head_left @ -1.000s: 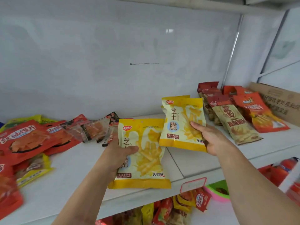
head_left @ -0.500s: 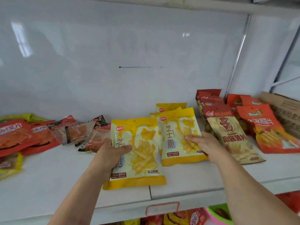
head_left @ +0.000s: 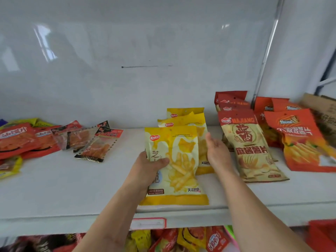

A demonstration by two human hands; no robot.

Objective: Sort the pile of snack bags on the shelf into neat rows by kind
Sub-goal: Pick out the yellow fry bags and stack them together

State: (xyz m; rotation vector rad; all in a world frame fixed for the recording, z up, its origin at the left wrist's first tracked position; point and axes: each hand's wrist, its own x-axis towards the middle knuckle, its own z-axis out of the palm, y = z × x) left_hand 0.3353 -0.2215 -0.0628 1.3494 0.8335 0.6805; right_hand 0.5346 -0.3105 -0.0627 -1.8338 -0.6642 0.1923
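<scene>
The yellow bag (head_left: 180, 160) lies at the shelf's (head_left: 72, 188) front edge, over the lower end of the yellow row (head_left: 183, 119) behind it, and my left hand (head_left: 147, 171) grips its left side, thumb curled across the front. My right hand (head_left: 217, 153) stands just beside the bag's right edge, fingers straight and holding nothing, between it and the tan bags (head_left: 249, 142). Orange bags (head_left: 298, 139) lie further right, and a mixed pile (head_left: 54, 139) well apart on the left.
</scene>
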